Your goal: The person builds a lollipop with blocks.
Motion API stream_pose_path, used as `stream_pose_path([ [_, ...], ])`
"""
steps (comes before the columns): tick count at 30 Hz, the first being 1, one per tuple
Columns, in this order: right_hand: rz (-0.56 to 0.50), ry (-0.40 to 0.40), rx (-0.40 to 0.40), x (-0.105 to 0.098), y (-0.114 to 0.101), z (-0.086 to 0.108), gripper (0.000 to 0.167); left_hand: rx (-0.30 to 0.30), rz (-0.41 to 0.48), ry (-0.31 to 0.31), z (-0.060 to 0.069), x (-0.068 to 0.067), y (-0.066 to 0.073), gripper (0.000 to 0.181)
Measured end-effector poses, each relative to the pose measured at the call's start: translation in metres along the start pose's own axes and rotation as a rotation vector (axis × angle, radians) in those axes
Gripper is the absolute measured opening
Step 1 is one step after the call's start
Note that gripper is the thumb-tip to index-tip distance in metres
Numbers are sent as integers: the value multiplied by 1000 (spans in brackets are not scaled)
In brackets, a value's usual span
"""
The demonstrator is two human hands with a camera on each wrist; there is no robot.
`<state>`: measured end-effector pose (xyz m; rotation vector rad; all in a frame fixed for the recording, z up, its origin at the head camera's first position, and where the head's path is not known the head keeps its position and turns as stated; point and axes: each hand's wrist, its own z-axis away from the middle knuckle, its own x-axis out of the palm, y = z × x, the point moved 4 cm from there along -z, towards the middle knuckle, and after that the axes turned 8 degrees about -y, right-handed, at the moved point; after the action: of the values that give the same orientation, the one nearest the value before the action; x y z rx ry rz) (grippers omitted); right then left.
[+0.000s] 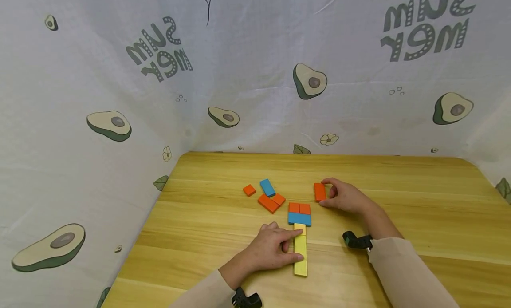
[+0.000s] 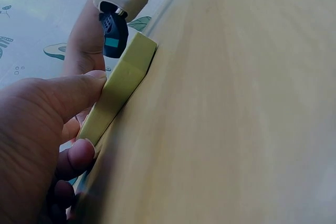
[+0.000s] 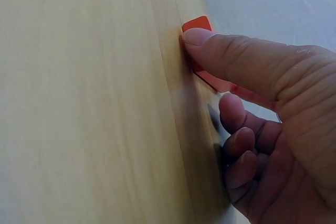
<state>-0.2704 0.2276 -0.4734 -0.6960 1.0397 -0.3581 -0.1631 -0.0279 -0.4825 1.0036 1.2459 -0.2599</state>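
Observation:
My right hand [image 1: 346, 197] pinches an orange rectangular block [image 1: 319, 191] between thumb and index finger at its two short ends. The right wrist view shows the thumb over that block's [image 3: 198, 23] near end. On the table, my left hand [image 1: 266, 250] rests its straight index finger on a small yellow block [image 1: 300, 227] and its thumb on a long yellow block [image 1: 300, 269]. These two lie end to end. Above them a blue block [image 1: 299, 219] lies crosswise, topped by two small orange blocks [image 1: 293, 207] side by side.
Left of the arrangement lie loose blocks: a small orange one [image 1: 249, 190], a blue rectangle [image 1: 267, 187], an orange rectangle [image 1: 268, 203] and another small orange one [image 1: 278, 199]. A printed cloth [image 1: 259, 86] hangs behind the wooden table [image 1: 399, 188].

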Motion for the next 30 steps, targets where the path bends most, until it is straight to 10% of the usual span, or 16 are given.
stream_pose_path([
  [30,4,38,-59,23,-17,22,66,-3,9,-12,-1,-4,2,59],
])
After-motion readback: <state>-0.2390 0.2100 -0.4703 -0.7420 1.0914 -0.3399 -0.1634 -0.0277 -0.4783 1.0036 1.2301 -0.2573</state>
